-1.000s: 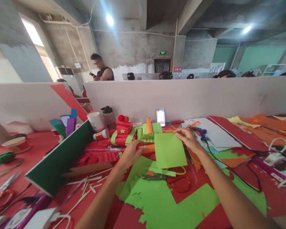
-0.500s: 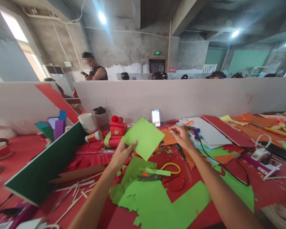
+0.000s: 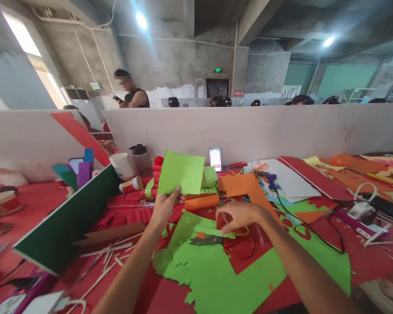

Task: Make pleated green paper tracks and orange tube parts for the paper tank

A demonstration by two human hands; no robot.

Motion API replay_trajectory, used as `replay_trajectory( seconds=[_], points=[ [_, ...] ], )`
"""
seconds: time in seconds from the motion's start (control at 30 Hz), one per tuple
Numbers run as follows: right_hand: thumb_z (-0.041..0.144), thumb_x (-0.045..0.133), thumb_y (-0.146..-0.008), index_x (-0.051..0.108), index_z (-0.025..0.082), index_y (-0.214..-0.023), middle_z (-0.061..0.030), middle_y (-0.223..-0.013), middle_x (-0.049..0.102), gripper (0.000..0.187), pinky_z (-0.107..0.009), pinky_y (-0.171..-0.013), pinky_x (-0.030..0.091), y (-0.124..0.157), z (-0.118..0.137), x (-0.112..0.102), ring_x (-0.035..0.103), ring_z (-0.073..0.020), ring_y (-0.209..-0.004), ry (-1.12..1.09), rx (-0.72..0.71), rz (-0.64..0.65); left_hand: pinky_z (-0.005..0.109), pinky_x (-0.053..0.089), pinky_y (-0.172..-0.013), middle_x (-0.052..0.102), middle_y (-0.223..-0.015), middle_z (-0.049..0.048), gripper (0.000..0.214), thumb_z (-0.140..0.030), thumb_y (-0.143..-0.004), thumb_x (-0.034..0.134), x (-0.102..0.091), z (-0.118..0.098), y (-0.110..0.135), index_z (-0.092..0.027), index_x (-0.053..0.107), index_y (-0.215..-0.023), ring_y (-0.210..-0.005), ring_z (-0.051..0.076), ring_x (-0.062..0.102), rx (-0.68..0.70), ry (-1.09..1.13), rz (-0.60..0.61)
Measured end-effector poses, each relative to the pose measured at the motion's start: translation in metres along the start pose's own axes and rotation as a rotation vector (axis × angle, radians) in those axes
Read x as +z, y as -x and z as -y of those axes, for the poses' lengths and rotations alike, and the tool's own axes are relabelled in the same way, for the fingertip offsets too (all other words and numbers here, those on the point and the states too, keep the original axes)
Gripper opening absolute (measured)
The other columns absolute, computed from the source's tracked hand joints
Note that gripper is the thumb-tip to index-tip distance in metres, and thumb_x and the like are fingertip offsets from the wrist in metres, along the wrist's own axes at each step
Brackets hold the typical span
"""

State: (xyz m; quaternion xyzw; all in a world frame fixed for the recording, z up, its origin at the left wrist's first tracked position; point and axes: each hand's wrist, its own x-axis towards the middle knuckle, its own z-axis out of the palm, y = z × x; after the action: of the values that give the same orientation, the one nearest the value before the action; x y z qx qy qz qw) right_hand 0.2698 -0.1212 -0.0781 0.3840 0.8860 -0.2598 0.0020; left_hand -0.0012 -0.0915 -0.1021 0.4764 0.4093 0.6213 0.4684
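My left hand pinches the lower edge of a square of light green paper and holds it upright above the table. My right hand hovers palm down, fingers spread and curled, just over a pair of scissors with red and yellow handles that lies on green paper scraps. Behind the sheet stands a red and green rolled-paper model, partly hidden. An orange paper roll lies between my hands.
A dark green board leans at the left beside a white cup, a dark jar and a glue stick. A phone stands against the white partition. A glue gun, cables and paper sheets lie right. People sit beyond the partition.
My left hand took the green sheet alone, lifted it and turned it upright. My right hand let go of it and dropped toward the scissors.
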Motion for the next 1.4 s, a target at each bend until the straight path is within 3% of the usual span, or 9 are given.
replay_trajectory(
  seconds=[0.07, 0.23, 0.4, 0.57, 0.77, 0.9, 1.07, 1.23, 1.4],
  points=[
    [0.044, 0.069, -0.073, 0.061, 0.024, -0.109, -0.0008, -0.084, 0.069, 0.042, -0.023, -0.056, 0.035, -0.005, 0.008, 0.007, 0.061, -0.0165, -0.071, 0.053, -0.054, 0.059, 0.023, 0.049, -0.052, 0.065, -0.057, 0.0035, 0.034, -0.039, -0.067, 0.075, 0.001, -0.003, 0.001, -0.009, 0.063, -0.078, -0.05, 0.013, 0.059, -0.009, -0.027, -0.001],
    [0.025, 0.059, -0.082, 0.062, 0.023, -0.105, -0.0027, -0.089, 0.069, 0.023, -0.023, -0.058, 0.036, -0.008, 0.001, 0.014, 0.061, -0.0174, -0.076, 0.173, -0.069, 0.011, 0.023, 0.047, -0.05, 0.064, -0.055, 0.0033, 0.034, -0.041, -0.068, 0.073, 0.001, -0.007, 0.002, -0.009, 0.063, -0.074, -0.05, 0.013, 0.058, 0.022, -0.039, -0.025],
    [0.02, 0.054, -0.085, 0.063, 0.022, -0.099, -0.0056, -0.099, 0.067, 0.017, -0.026, -0.071, 0.04, -0.005, -0.009, 0.008, 0.061, -0.0218, -0.09, 0.247, -0.05, -0.127, 0.022, 0.047, -0.05, 0.064, -0.057, 0.0029, 0.033, -0.041, -0.068, 0.072, -0.004, -0.009, -0.001, -0.011, 0.062, -0.074, -0.051, 0.013, 0.059, 0.068, -0.016, -0.08],
    [0.023, 0.056, -0.086, 0.062, 0.022, -0.105, -0.0083, -0.112, 0.062, 0.02, -0.029, -0.077, 0.04, 0.0, -0.008, 0.003, 0.059, -0.023, -0.098, 0.245, 0.006, -0.278, 0.023, 0.049, -0.052, 0.064, -0.059, 0.0016, 0.035, -0.041, -0.067, 0.072, -0.005, -0.009, -0.002, -0.011, 0.062, -0.081, -0.05, 0.013, 0.059, 0.068, -0.003, -0.092],
    [0.044, 0.077, -0.062, 0.061, 0.028, -0.108, 0.0005, -0.084, 0.066, 0.052, -0.023, -0.053, 0.034, 0.005, 0.007, 0.009, 0.06, -0.0196, -0.072, 0.145, 0.049, 0.108, 0.025, 0.051, -0.058, 0.066, -0.065, 0.0024, 0.039, -0.042, -0.064, 0.075, -0.002, -0.009, -0.001, -0.011, 0.063, -0.084, -0.055, 0.014, 0.061, 0.093, -0.042, -0.084],
    [0.042, 0.08, -0.055, 0.06, 0.03, -0.109, 0.001, -0.082, 0.065, 0.059, -0.023, -0.05, 0.029, 0.005, 0.015, 0.016, 0.059, -0.0211, -0.073, 0.222, 0.075, 0.117, 0.026, 0.051, -0.06, 0.068, -0.068, 0.0055, 0.037, -0.041, -0.066, 0.075, -0.001, -0.01, 0.002, -0.01, 0.064, -0.082, -0.059, 0.016, 0.062, 0.087, -0.112, -0.044],
    [0.035, 0.074, -0.06, 0.06, 0.029, -0.107, 0.0019, -0.079, 0.064, 0.049, -0.022, -0.05, 0.029, 0.009, 0.013, 0.012, 0.058, -0.0184, -0.068, 0.214, 0.016, 0.136, 0.023, 0.044, -0.049, 0.064, -0.058, 0.0029, 0.039, -0.047, -0.065, 0.073, 0.001, -0.01, 0.004, -0.012, 0.062, -0.076, -0.053, 0.015, 0.058, 0.066, -0.184, -0.062],
    [0.024, 0.067, -0.065, 0.06, 0.024, -0.094, 0.0029, -0.076, 0.064, 0.03, -0.021, -0.048, 0.031, 0.012, 0.007, 0.005, 0.058, -0.0154, -0.065, 0.112, 0.054, 0.12, 0.022, 0.043, -0.049, 0.06, -0.056, -0.0008, 0.04, -0.051, -0.067, 0.071, 0.001, -0.009, 0.003, -0.014, 0.059, -0.076, -0.05, 0.012, 0.055, 0.089, -0.2, -0.074],
    [0.039, 0.079, -0.053, 0.059, 0.026, -0.1, 0.0006, -0.083, 0.063, 0.052, -0.023, -0.051, 0.031, 0.01, 0.018, 0.011, 0.06, -0.0208, -0.072, 0.134, 0.088, 0.093, 0.022, 0.043, -0.047, 0.059, -0.056, -0.002, 0.038, -0.049, -0.069, 0.069, 0.0, -0.008, 0.003, -0.015, 0.055, -0.078, -0.048, 0.012, 0.055, 0.102, -0.196, -0.088]
  ],
)
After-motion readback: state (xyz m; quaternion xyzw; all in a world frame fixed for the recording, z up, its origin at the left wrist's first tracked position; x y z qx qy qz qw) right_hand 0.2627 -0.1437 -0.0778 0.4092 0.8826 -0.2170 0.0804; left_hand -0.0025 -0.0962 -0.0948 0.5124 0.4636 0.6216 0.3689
